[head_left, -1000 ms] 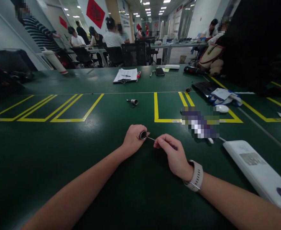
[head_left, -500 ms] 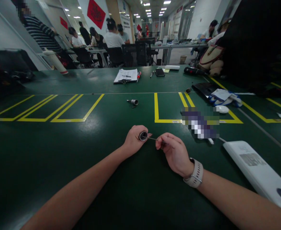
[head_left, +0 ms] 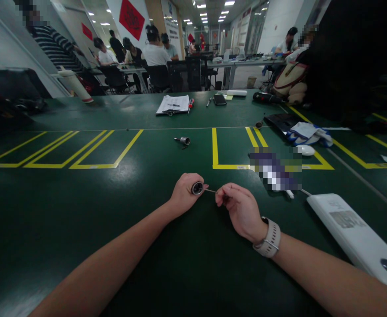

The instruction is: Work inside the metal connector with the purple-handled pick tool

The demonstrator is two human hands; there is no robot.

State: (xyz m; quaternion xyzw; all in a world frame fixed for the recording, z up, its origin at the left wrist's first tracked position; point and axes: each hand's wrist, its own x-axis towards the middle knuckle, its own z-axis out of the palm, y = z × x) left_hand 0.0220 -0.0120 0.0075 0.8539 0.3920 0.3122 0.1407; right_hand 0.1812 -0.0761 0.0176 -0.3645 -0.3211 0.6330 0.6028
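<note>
Over the green table (head_left: 140, 264), my left hand (head_left: 185, 193) is closed round a dark metal cylinder (head_left: 197, 188), whose round open end points toward me and to the right. A thin metal rod (head_left: 209, 190) runs from that open end to my right hand (head_left: 238, 207), whose fingers are pinched on it. The rod's inner tip is hidden inside the cylinder. Farther back, a similar metal piece (head_left: 184, 141) with a thin shaft lies on the table.
A clipboard with papers (head_left: 173, 104), a red screwdriver (head_left: 191, 104) and a black phone (head_left: 220, 100) lie farther back. Right of my hands are a pixelated object (head_left: 272, 169), a white power bank (head_left: 351, 233) and gloves (head_left: 308, 132). People sit at tables behind.
My right hand has shifted very slightly to the right along with the rod. My left hand and the cylinder have hardly moved.
</note>
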